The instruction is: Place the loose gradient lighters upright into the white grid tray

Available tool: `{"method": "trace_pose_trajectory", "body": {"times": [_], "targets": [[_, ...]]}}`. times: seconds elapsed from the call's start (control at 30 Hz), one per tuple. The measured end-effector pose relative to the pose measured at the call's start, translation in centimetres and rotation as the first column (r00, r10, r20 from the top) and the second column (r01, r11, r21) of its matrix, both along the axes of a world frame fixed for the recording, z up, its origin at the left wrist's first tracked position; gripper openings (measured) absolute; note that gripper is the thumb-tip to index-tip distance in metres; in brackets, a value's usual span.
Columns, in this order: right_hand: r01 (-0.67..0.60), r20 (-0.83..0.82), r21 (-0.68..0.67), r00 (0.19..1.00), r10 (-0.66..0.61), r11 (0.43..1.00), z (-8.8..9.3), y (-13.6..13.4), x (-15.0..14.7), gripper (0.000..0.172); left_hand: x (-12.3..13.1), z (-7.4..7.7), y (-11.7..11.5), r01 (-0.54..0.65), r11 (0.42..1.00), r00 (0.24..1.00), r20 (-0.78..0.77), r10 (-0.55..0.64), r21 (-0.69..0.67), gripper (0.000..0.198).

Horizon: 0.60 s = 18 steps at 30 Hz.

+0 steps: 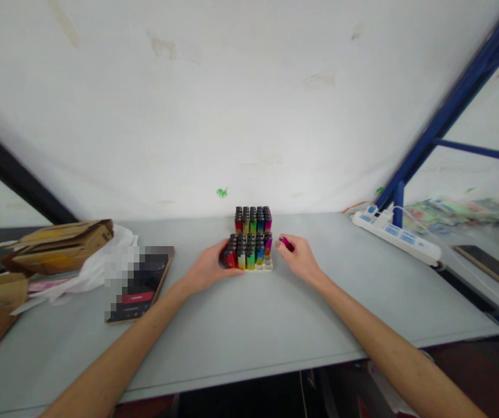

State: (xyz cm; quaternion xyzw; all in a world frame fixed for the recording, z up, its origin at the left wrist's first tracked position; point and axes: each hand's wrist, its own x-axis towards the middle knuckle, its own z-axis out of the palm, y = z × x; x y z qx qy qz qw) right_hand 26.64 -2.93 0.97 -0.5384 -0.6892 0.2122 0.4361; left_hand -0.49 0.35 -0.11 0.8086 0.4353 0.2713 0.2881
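Two groups of colourful lighters with black tops stand upright at the middle of the table. The far group runs in columns of red, yellow, green, blue and purple. Closer to me, the front group sits in a white tray, with bare slots showing at its front right corner. My left hand wraps round the left side of this tray, thumb along its front, beside the red lighters. Just right of the tray, my right hand pinches a purple lighter, tilted and apart from the others.
A tablet-like screen, partly pixelated, lies left of my left arm. Cardboard boxes and white plastic are at the far left. A white power strip with plugs and cables lies at the right, near a blue metal frame and a dark phone-like slab.
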Motion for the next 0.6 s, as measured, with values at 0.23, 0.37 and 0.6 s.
{"method": "trace_pose_trajectory", "body": {"times": [0.23,0.37,0.6], "targets": [[-0.008,-0.027,0.006,1.0,0.008,1.0,0.0,-0.1,0.1,0.043,-0.1,-0.4,0.2,0.007,1.0,1.0,-0.013,-0.007,0.013,0.085],[-0.122,-0.02,-0.016,0.992,0.121,0.992,0.5,-0.4,0.4,0.034,-0.1,-0.3,0.1,0.01,1.0,1.0,-0.017,-0.01,0.011,0.085],[-0.178,0.217,0.183,0.966,0.137,0.967,1.6,-0.3,1.7,0.033,0.0,-0.1,0.0,0.006,1.0,1.0,-0.03,-0.006,0.006,0.079]]}}
